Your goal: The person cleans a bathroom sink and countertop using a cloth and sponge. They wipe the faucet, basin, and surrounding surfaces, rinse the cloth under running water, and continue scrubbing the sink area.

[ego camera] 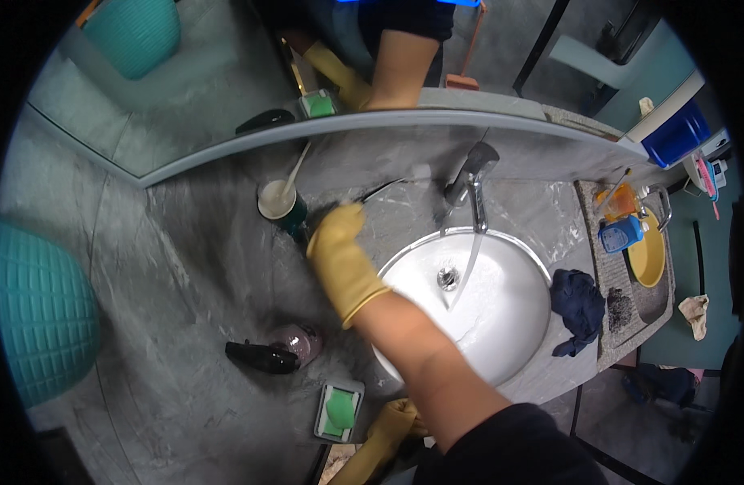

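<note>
My right hand point(348, 260), in a yellow rubber glove, reaches across the grey marbled counter point(226, 273) left of the basin. Its fingers are bent and mostly turned from view, so any grip is hidden. Just beyond it stands a dark green cup point(281, 206) with a white-handled stick point(297, 167) leaning inside. Low in the picture, my left hand point(396, 421), also gloved, has curled fingers beside the counter's front edge; my right arm partly covers it. Water runs from the chrome faucet point(475, 188) into the round white basin point(499, 315).
A pinkish bottle point(299, 342) with a black top and green soap point(340, 409) in a dish stand on the counter. Dark blue cloth point(578, 309) lies right of the basin. Beyond are a stone washboard sink point(620, 309), yellow bowl point(647, 257) and blue bottle point(621, 234). A mirror point(196, 91) runs behind.
</note>
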Tool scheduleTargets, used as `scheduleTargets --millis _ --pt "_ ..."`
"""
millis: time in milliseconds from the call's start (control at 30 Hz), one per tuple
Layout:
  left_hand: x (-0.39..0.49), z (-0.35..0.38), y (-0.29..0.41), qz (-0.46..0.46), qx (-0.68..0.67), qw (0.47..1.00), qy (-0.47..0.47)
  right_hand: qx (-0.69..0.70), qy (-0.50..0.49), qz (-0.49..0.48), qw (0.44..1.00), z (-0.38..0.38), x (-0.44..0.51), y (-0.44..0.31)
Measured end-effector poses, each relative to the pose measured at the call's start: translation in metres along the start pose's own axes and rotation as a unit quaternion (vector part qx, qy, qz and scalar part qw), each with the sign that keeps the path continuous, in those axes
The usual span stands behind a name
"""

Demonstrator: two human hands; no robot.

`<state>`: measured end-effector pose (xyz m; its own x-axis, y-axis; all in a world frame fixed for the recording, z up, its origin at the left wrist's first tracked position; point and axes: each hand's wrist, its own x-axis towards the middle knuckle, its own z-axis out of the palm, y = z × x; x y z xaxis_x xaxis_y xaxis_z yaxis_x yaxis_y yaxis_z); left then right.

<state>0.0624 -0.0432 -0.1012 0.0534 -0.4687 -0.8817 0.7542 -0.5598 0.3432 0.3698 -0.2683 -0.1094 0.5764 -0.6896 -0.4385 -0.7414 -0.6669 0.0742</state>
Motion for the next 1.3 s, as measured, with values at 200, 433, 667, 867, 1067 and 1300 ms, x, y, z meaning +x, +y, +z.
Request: scheduleTargets --millis 200,433,667,867,1067,1300 --pt "0.019 -0.013 -0.023 -0.019 -0.098 0.992 -0.080 -0.069 -0.020 -0.038 0.997 -0.024 -0.033 0.051" --pt "0.006 -0.007 -0.005 -0.044 -0.047 0.998 -0.013 -0.057 -0.041 -0.074 0.995 -0.006 0.010 0.051" --pt "0.017 -0.012 -0.018 -0.036 -0.060 0.997 -0.011 -0.108 -0.051 -0.074 0.990 -0.006 -0.007 0.037" --pt "0.010 -0.010 -0.015 -0.002 -0.058 0.998 -0.016 -0.188 -0.043 -0.160 0.968 -0.041 0.011 0.096" --pt "0.009 -0.007 -0.006 -0.027 -0.041 0.999 -0.022 0.011 -0.012 -0.024 1.000 0.011 0.005 0.043" --pt "0.010 -0.012 -0.012 -0.024 -0.047 0.997 -0.047 0.773 0.018 0.140 0.618 0.030 0.061 0.147"
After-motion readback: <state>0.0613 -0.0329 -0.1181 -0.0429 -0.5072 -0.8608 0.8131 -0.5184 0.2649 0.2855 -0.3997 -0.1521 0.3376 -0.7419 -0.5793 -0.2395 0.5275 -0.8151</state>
